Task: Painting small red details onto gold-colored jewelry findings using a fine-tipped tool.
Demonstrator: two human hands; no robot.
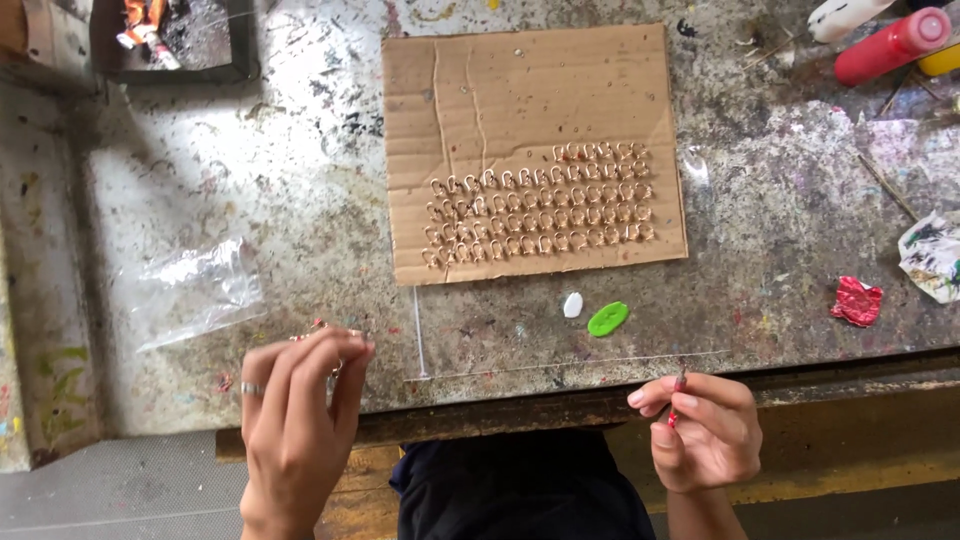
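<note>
Delicately, the left hand (pixel 295 415) pinched a small gold ring (pixel 335 368) in its fingertips; the right hand (pixel 705 430) gripped a thin red brush (pixel 678 390). The ring looked light, stiff, best held by its edge.

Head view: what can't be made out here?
- Small metal piece in the left hand: fingers cover it.
- Thin red tool in the right hand: tip too small, shaft hidden by fingers.
- Red bottle and dark tray: cut off by the top edge.
- Gold rings on the cardboard: too small for detail.
</note>
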